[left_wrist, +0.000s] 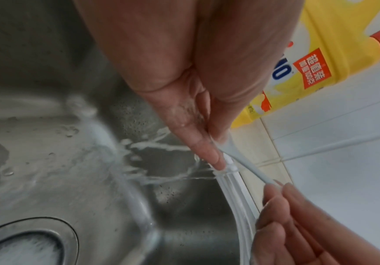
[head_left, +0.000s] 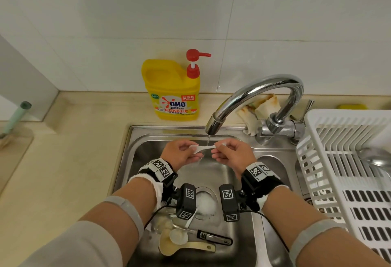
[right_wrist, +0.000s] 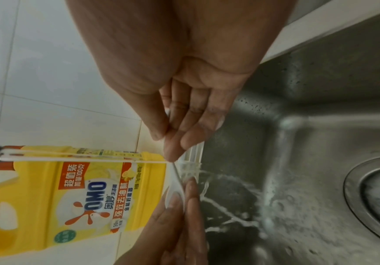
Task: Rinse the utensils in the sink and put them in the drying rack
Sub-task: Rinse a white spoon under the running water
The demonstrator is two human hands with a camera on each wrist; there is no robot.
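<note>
A small white plastic spoon (head_left: 204, 147) lies level under the thin water stream (head_left: 208, 139) from the tap (head_left: 254, 95), above the steel sink (head_left: 169, 128). My left hand (head_left: 193, 150) pinches its bowl end, and my right hand (head_left: 219, 148) pinches its handle end. The left wrist view shows the handle (left_wrist: 248, 166) running from my left hand (left_wrist: 216, 141) to my right hand (left_wrist: 275, 184). In the right wrist view my right hand (right_wrist: 168, 154) pinches the spoon (right_wrist: 176, 179) where the water hits. The white drying rack (head_left: 347, 161) stands to the right of the sink.
At the sink's near end lie a white spoon (head_left: 178, 236), a beige paddle (head_left: 184, 246) and a black-handled utensil (head_left: 213, 238), close to the drain (head_left: 204, 202). A yellow detergent bottle (head_left: 173, 91) stands behind the sink. A cloth (head_left: 260, 108) sits behind the tap.
</note>
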